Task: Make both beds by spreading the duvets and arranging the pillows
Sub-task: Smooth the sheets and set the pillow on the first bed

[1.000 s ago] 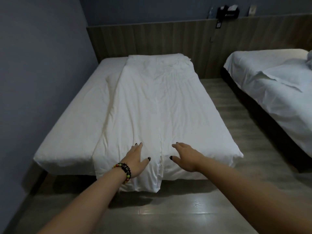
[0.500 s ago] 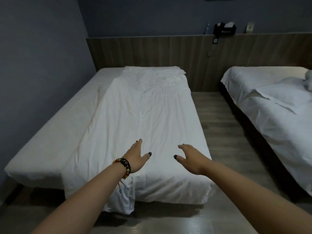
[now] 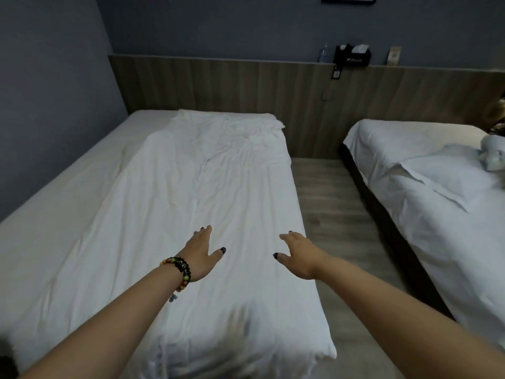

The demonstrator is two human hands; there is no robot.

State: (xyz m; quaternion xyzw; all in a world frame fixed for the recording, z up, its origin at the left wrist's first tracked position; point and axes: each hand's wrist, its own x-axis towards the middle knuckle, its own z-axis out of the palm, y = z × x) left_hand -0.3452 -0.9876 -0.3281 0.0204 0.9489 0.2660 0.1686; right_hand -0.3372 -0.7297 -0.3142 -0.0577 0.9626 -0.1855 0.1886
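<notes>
Left hand (image 3: 200, 253): fingers straight and spread, palm down, low over or on the white duvet (image 3: 207, 203); contact cannot be told. A beaded bracelet (image 3: 179, 272) sits on its wrist.
Right hand (image 3: 299, 254): fingers extended and relaxed, thumb out, palm down, holding nothing, near the duvet's right edge.
Duvet: lies on the left bed (image 3: 82, 170), its long axis running from the foot end at the bottom of the view toward the wooden headboard panel (image 3: 218, 83). It covers the bed's right part and overhangs the foot end; the mattress sheet shows bare along the left side. It is wrinkled near the head end.
Right bed (image 3: 404, 149): stands apart across a strip of wood floor (image 3: 328, 203), parallel to the left bed. A white pillow (image 3: 448, 176) lies on it, with a crumpled pale bundle (image 3: 492, 157) just beside.
Ledge above panel: a black tissue box (image 3: 352, 54) and a clear bottle (image 3: 323, 53) beside it.
</notes>
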